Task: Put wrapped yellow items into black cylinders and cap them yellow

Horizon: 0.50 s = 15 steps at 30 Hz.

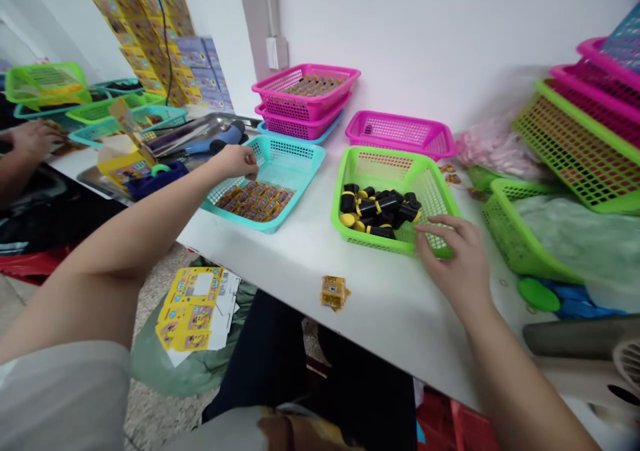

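Note:
My left hand is over the turquoise basket, its fingers curled together; whatever they hold, if anything, is hidden. Below it, rows of small orange-brown printed pieces fill the near part of that basket. At the front right corner of a green basket, my right hand is open, thumb and fingers apart with nothing between them. Inside that basket lies a heap of black cylinders with yellow ends. A small printed orange-yellow piece lies on the white table between my hands.
Stacked pink baskets and another pink basket stand by the wall. More baskets lean at the right above a fan-like device. Another person's hand works at far left. Flat yellow cartons lie low beside the table.

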Tool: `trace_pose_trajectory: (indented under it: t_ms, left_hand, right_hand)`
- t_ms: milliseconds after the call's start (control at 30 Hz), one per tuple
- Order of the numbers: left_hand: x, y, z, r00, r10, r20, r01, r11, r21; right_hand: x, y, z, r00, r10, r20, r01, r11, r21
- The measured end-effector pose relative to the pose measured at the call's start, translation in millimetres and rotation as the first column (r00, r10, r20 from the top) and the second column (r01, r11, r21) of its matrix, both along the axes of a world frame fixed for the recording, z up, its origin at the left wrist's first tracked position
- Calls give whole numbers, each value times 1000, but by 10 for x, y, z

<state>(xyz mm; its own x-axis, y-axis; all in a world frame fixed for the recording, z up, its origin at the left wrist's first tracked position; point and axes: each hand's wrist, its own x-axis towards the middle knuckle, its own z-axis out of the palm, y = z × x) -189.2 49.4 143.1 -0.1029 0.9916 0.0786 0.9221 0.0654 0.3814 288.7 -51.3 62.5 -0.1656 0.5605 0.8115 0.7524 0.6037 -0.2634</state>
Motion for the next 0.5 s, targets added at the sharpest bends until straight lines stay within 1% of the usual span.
trace_pose_trajectory:
  t_ms: [67,167,233,300,367,400,433,500]
  left_hand:
    - [-153,161,-114,999,23,-43,-26,998,-57]
    - [-355,423,-322,998,-9,-67,4,998,-70]
    - [-462,580,-452,997,-28,-73,24,998,-64]
    - [-533,698,-555,997,-31,-72,25,996,-84]
    - [-574,766,-619,996,-41,-82,30,991,-130]
    - [-588,781,-634,994,-50,-95,35,987,-154]
    - [-598,784,-640,992,-61,-107,42,984,-171]
    - [-616,763,-628,987,-85,-135,58,978,-198]
  right_hand:
    - [71,101,2,999,-39,-17,38,998,-51]
    - [169,276,67,996,-90,-22,86,988,-127]
    - [220,430,144,992,-127,13,127,974,-185]
    - [254,622,223,981,-168,92,186,953,-240]
    - [261,830,280,967,-175,188,226,927,-300]
    - [248,929,296,953,-171,251,255,897,-360]
    - [222,1021,302,935,-158,316,291,852,-435]
    - [137,1180,293,923,-148,355,317,816,-483]
